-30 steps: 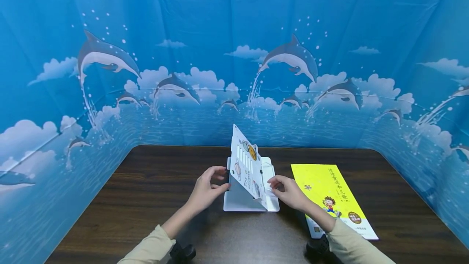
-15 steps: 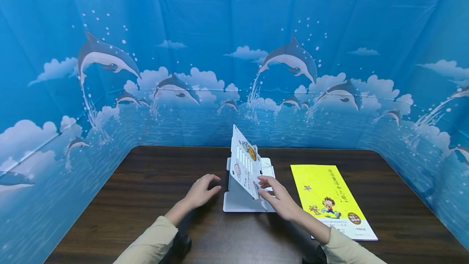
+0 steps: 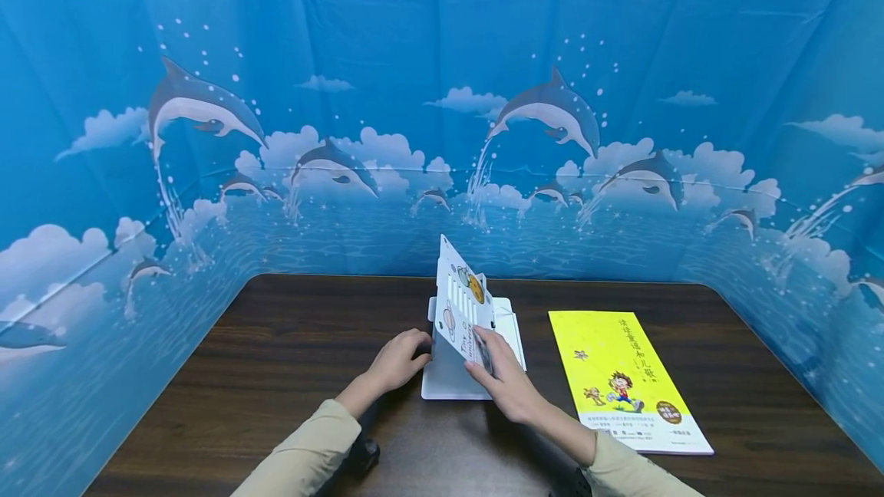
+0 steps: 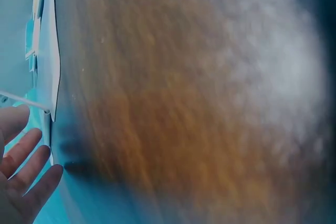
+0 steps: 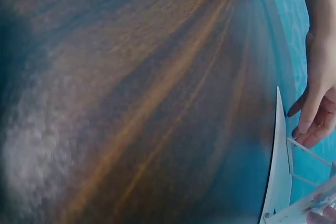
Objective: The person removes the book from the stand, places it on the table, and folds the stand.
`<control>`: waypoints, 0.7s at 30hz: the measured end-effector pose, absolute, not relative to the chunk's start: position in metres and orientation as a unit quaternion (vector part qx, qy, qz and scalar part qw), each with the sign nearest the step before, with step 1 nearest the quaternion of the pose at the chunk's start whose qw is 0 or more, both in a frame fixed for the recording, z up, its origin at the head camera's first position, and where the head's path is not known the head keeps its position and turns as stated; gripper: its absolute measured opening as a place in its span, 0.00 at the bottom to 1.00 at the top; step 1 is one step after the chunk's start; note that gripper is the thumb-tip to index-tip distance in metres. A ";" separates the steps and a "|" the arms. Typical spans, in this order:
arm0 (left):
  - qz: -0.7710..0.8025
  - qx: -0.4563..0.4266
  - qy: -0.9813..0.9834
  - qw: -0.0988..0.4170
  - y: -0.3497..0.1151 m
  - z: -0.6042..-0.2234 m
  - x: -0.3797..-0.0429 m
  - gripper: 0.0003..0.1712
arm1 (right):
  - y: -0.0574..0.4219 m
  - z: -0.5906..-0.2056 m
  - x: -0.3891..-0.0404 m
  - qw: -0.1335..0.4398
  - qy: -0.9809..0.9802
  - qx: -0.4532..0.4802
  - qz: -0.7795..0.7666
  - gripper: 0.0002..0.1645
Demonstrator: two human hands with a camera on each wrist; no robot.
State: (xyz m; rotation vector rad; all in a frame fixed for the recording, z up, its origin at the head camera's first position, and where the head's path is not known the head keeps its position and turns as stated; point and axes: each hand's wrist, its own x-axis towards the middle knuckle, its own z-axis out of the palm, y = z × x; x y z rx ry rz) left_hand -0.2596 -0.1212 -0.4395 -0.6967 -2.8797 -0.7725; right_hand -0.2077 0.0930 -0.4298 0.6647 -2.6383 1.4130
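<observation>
A white book stand (image 3: 461, 305), its tilted panel printed with planets and "Tiny universe", stands on the table. The lower right edge of this panel is gripped by my right hand (image 3: 509, 383), thumb in front. Just left of the stand is my left hand (image 3: 397, 363), its fingers reaching toward the gap behind the panel. In the left wrist view the fingers of the left hand (image 4: 29, 174) look spread and relaxed beside the base. The right wrist view shows the left hand (image 5: 317, 98) close to the stand's wire support (image 5: 310, 153); whether they touch, I cannot tell.
A yellow children's book (image 3: 625, 374) lies flat to the right of the stand. The dark wooden table (image 3: 297, 320) ends at a blue dolphin-print curtain (image 3: 387, 98) behind and at both sides.
My right hand has moved left from beside the base and now grips the panel's lower edge. My left hand drew back from the stand, then came close again. The stand has hardly moved.
</observation>
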 end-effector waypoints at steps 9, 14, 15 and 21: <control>-0.266 -0.226 -0.936 0.046 -0.116 -0.442 -0.259 0.07 | 0.085 -0.433 -0.208 0.059 -0.868 0.203 0.450 0.32; -0.267 -0.230 -0.934 0.056 -0.110 -0.444 -0.259 0.05 | 0.082 -0.434 -0.208 0.074 -0.873 0.200 0.440 0.32; -0.266 -0.229 -0.935 0.059 -0.110 -0.445 -0.259 0.05 | 0.082 -0.434 -0.208 0.075 -0.873 0.199 0.439 0.32; -0.255 -0.220 -0.939 0.067 -0.108 -0.447 -0.259 0.05 | 0.080 -0.435 -0.209 0.083 -0.879 0.190 0.429 0.32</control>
